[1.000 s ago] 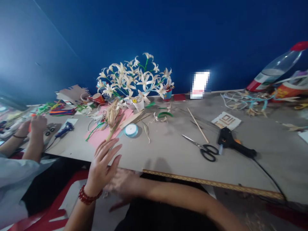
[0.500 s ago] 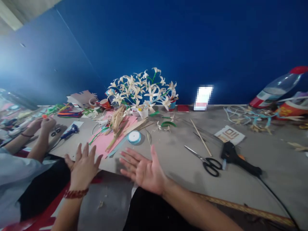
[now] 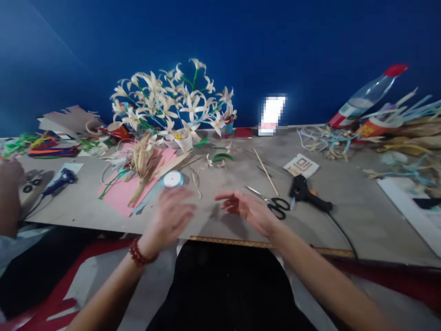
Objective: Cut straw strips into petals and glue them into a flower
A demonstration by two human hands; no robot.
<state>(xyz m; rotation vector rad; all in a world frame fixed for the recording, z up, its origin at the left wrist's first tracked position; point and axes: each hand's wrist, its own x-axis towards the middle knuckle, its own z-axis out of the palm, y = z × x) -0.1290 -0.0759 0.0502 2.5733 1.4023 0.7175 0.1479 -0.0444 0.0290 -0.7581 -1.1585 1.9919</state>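
My left hand (image 3: 170, 215), blurred by motion and with a red bead bracelet on its wrist, is held over the front of the table. Its fingers are stretched out with nothing in them. Just behind it lies a roll of pale blue ribbon (image 3: 172, 179). My right hand (image 3: 248, 209) hovers at the table's front edge, fingers extended toward the left and empty. Close to its right are black-handled scissors (image 3: 278, 207) and a black glue gun (image 3: 306, 193). Pink paper (image 3: 115, 197) with dried corn husks (image 3: 143, 156) on it lies to the left.
White husk flowers (image 3: 193, 108) stand in a cup at the back. A tilted bottle (image 3: 367, 99) and a red cup (image 3: 379, 126) are at the right. A thin stick (image 3: 266, 171) lies mid-table. At far left are a blue glue gun (image 3: 60, 181) and another person's hand (image 3: 8, 184).
The view has turned to the right. My right hand has turned from palm up to sideways, and both hands have moved further over the table. The other person's hands are mostly out of view.
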